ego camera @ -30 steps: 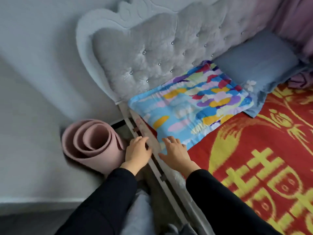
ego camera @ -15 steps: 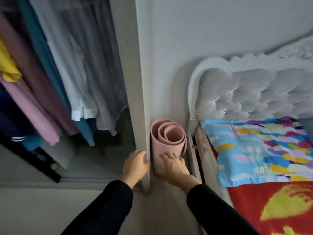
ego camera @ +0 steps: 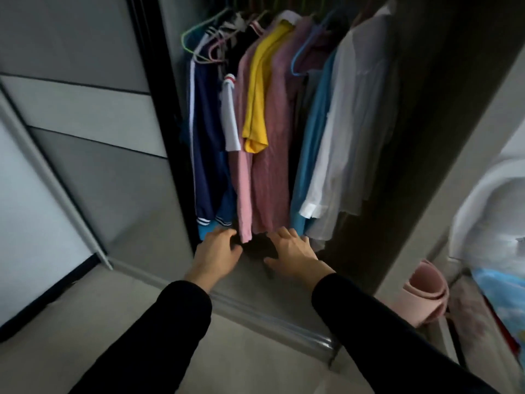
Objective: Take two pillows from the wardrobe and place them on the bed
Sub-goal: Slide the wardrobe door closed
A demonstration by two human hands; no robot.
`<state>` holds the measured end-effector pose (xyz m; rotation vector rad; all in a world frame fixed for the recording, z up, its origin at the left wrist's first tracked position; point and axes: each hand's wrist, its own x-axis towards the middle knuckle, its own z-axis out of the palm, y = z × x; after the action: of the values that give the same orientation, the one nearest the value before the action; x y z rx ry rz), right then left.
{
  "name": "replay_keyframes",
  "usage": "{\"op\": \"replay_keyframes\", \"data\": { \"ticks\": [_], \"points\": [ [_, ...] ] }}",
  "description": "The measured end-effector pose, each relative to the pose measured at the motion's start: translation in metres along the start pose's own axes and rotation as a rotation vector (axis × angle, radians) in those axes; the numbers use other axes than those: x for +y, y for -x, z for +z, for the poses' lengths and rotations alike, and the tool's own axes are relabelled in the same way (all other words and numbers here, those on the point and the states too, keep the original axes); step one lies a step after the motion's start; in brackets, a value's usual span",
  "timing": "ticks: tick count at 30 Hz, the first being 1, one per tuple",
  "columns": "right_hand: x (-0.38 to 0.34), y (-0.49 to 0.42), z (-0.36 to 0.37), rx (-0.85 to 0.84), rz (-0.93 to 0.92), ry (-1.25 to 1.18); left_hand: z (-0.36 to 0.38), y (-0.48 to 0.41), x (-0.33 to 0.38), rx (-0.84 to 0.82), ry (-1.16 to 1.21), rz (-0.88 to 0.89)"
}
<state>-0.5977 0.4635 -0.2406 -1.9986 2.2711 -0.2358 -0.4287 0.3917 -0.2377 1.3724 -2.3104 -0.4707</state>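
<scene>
The open wardrobe (ego camera: 443, 115) fills the middle of the view, with several garments (ego camera: 270, 132) hanging on a rail. My left hand (ego camera: 217, 253) and my right hand (ego camera: 294, 251) reach under the hems, fingers spread, holding nothing. Between them lies a dark shape on the wardrobe floor that I cannot make out. No pillow shows inside the wardrobe. At the far right edge, a corner of the colourful patterned pillow (ego camera: 502, 294) lies on the bed below the white tufted headboard (ego camera: 488, 217).
A sliding wardrobe door (ego camera: 85, 123) stands to the left, its metal floor track (ego camera: 272, 322) running across in front of me. A rolled pink mat (ego camera: 426, 297) leans between the wardrobe side and the bed frame.
My view has swung left from the bed and the pink mat to the wardrobe opening. Both hands moved from the bed edge into the wardrobe, under the hanging clothes.
</scene>
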Motion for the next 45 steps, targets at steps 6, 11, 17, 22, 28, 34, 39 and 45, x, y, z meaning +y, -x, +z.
{"op": "replay_keyframes", "data": {
  "ticks": [6, 11, 17, 22, 28, 34, 39, 45],
  "points": [
    [-0.069, -0.119, -0.042, 0.150, -0.160, 0.055, -0.073, -0.077, -0.062, 0.148, -0.033, -0.033],
    [-0.102, -0.215, -0.090, 0.298, -0.283, 0.156, -0.123, -0.144, -0.105, 0.265, -0.060, -0.054],
    [-0.156, -0.312, -0.152, 0.456, -0.415, 0.214, -0.174, -0.212, -0.146, 0.380, 0.092, -0.093],
    [-0.196, -0.370, -0.184, 0.598, -0.496, 0.371, -0.191, -0.267, -0.179, 0.394, 0.170, -0.101],
    [-0.216, -0.413, -0.201, 0.693, -0.591, 0.540, -0.192, -0.327, -0.195, 0.323, 0.308, -0.026],
    [-0.205, -0.436, -0.197, 0.757, -0.651, 0.744, -0.182, -0.355, -0.198, 0.303, 0.475, 0.171],
    [-0.192, -0.441, -0.191, 0.773, -0.777, 0.769, -0.162, -0.362, -0.199, 0.282, 0.431, 0.250],
    [-0.194, -0.439, -0.199, 0.750, -0.768, 0.844, -0.158, -0.354, -0.204, 0.284, 0.469, 0.268]
  ]
}}
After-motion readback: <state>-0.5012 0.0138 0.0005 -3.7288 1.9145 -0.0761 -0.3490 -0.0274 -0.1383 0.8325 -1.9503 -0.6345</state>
